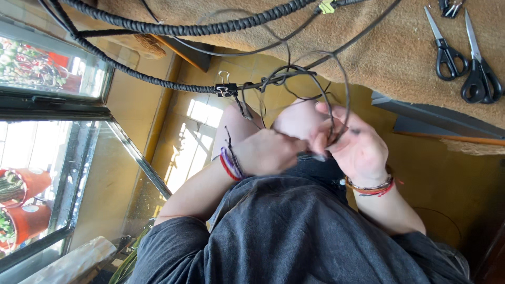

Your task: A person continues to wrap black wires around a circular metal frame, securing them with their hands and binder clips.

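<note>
My left hand [268, 152], with purple and red bracelets at the wrist, is closed on thin black cord [336, 84] just above my lap. My right hand [357, 147], with bead bracelets at the wrist, pinches the same cord where the two hands meet. Loose loops of the cord arch over both hands. The strands run up to a black binder clip [226, 89] clamped on the end of a thick braided black cord [131, 71]. A second braided length [200, 27] runs along the top, and a yellow-green clip [326, 7] sits at its end.
Two pairs of black-handled scissors [447, 52] [481, 73] lie on a tan fabric-covered surface [389, 47] at the top right. A glass door with red plant pots [26, 200] outside fills the left. My grey shirt [294, 236] covers the bottom.
</note>
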